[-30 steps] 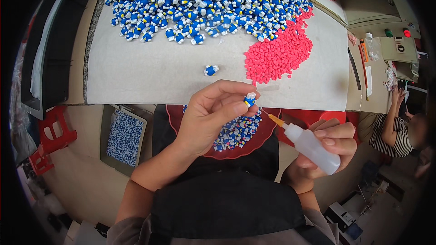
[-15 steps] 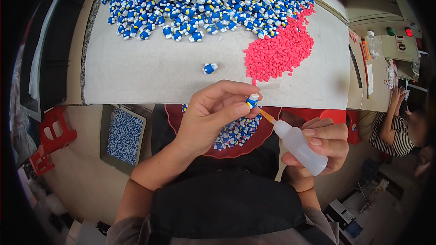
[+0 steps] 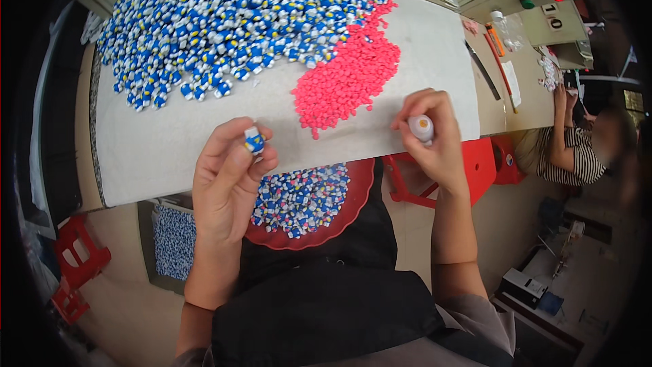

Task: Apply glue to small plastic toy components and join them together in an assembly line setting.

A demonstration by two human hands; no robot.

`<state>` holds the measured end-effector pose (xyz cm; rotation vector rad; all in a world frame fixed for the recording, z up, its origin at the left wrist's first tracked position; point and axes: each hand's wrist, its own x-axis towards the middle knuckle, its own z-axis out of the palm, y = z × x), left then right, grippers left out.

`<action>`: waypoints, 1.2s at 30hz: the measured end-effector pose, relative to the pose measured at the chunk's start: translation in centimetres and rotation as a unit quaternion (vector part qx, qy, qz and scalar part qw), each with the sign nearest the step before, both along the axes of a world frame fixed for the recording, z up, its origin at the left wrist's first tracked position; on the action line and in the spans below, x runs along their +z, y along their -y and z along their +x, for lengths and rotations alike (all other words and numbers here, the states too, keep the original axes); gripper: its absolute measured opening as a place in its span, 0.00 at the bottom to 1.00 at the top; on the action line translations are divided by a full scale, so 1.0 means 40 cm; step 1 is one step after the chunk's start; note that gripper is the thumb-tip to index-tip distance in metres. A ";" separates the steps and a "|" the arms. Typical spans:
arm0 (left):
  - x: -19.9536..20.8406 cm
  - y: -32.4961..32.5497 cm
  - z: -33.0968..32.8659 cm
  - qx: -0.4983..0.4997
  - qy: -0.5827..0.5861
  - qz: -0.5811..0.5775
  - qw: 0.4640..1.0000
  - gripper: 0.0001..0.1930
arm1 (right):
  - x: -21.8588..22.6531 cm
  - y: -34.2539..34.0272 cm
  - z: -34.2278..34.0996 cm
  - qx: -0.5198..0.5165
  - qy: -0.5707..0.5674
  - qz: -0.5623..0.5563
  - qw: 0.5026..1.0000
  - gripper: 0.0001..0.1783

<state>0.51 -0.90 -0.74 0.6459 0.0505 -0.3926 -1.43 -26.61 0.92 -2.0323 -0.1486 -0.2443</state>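
Note:
Between the thumb and fingers of my left hand is a small blue and white figurine with a yellow spot, held just above the table's near edge. My right hand is wrapped round a whitish squeeze bottle whose orange-yellow tip points up toward me. The two hands are well apart. Below them on my lap, a dark red scalloped bowl holds many blue, white and pink pieces. Small pink bits form a heap on the table between and beyond my hands.
A large pile of blue and white figurines covers the far table, which has a white sheet. Red stools stand at right and left. A crate of pieces is at lower left. Another person works at far right.
My hands have parted: the bottle has moved right, away from the figurine, and my left hand has moved left over the table edge. The loose figurine there no longer shows. The view has shifted.

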 end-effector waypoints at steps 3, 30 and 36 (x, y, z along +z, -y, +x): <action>0.005 -0.001 -0.011 0.016 -0.003 0.030 0.999 0.14 | 0.045 0.010 0.024 0.075 0.026 -0.186 0.979 0.15; -0.008 -0.025 -0.041 0.014 -0.004 0.079 0.997 0.15 | 0.010 -0.054 0.025 0.064 0.022 -0.002 0.998 0.10; 0.021 0.044 -0.036 -0.068 0.003 0.040 0.997 0.12 | 0.024 -0.121 -0.040 0.008 -0.067 0.287 0.956 0.03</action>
